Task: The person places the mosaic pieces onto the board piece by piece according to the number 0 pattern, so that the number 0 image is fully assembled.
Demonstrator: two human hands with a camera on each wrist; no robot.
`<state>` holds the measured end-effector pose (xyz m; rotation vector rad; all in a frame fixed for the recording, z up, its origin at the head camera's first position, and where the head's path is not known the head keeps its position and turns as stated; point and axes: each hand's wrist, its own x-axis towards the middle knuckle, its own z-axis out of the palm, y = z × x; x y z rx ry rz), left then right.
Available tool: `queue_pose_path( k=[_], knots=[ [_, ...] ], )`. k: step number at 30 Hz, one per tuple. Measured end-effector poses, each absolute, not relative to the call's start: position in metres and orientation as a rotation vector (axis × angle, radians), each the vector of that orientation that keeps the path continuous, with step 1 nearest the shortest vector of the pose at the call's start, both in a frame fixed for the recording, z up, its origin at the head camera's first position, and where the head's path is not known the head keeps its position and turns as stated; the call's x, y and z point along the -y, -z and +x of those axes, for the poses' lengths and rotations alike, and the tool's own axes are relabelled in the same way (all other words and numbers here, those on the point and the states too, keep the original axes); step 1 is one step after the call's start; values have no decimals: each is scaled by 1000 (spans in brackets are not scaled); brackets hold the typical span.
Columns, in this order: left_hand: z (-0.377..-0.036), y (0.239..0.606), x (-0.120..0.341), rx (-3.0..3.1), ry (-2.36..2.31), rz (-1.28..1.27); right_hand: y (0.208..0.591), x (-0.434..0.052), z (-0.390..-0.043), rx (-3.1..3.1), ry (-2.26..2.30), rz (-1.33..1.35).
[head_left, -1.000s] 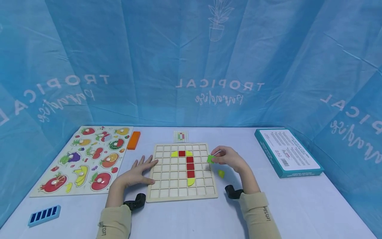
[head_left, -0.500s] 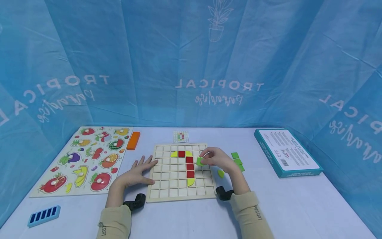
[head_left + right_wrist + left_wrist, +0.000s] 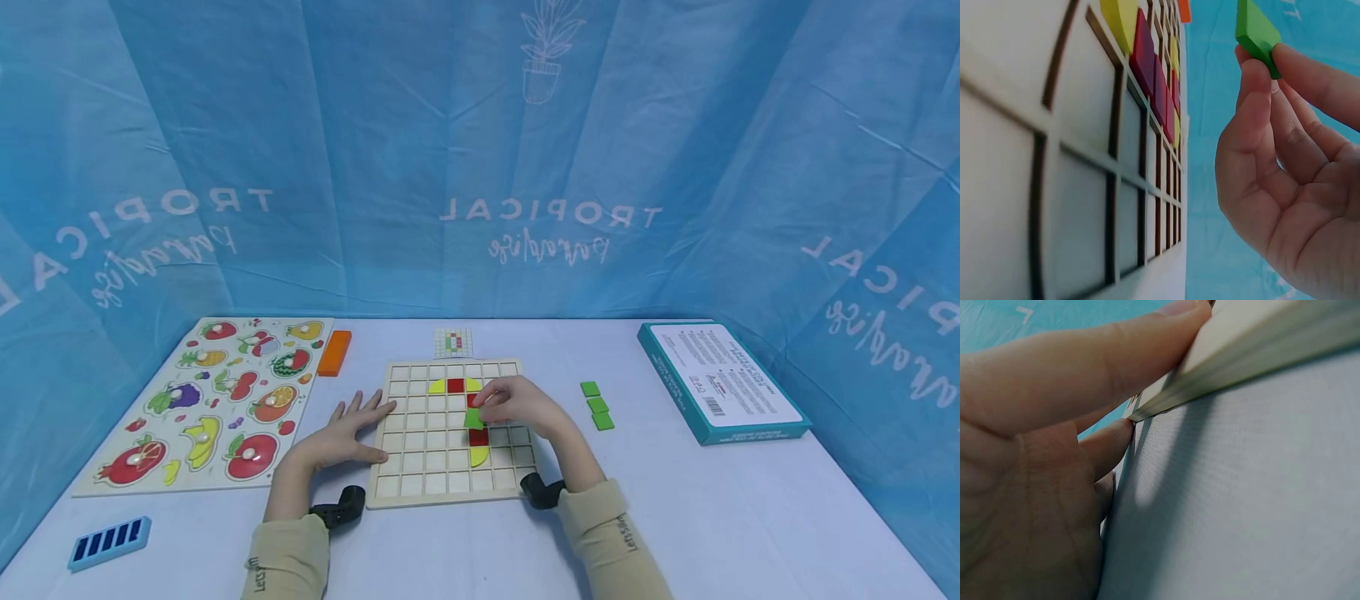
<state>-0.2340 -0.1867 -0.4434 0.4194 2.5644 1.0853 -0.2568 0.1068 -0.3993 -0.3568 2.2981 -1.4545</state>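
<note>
1. Green and square, the tile (image 3: 473, 417) sits pinched between the thumb and fingertips of the right hand (image 3: 517, 406), held over the middle of the wooden grid board (image 3: 420, 467) — just at the column of red tiles (image 3: 478, 437).
2. Seen from the right wrist, the green tile (image 3: 1256, 32) pokes up past the fingertips (image 3: 1254, 72), with the thumb on one face and a finger on the other; it hangs clear of the board (image 3: 1079, 206), not touching it.
3. That wrist view also shows the board's cells edge-on, with the red tiles (image 3: 1150, 62) and a yellow piece (image 3: 1121, 19) seated in them — the head view cannot show that the green tile is off the surface.
4. The left hand (image 3: 345, 432) lies flat with fingers spread at the board's left edge, thumb against its side.
5. From the left wrist, the fingers (image 3: 1085, 369) press along the board's edge (image 3: 1241, 356) on the white tablecloth (image 3: 1241, 506); nothing is gripped.
6. Only the head view shows the surroundings: three more green tiles (image 3: 597, 405) in a row to the right of the board, a teal box (image 3: 720, 382) beyond them, a fruit puzzle (image 3: 217, 400) to the left, an orange block (image 3: 334, 352) and a small pattern card (image 3: 453, 342) behind the board.
</note>
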Motion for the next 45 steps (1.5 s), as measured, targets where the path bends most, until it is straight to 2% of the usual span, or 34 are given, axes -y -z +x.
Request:
queue_pose_path(
  k=[27,45],
  knots=[
    [-234,444,187,-2566,-1080,425,406,-73,-238,-2547,978,-460],
    [-234,443,186,-2561,-1080,402,405,-70,-235,-2580,889,-458]
  ],
)
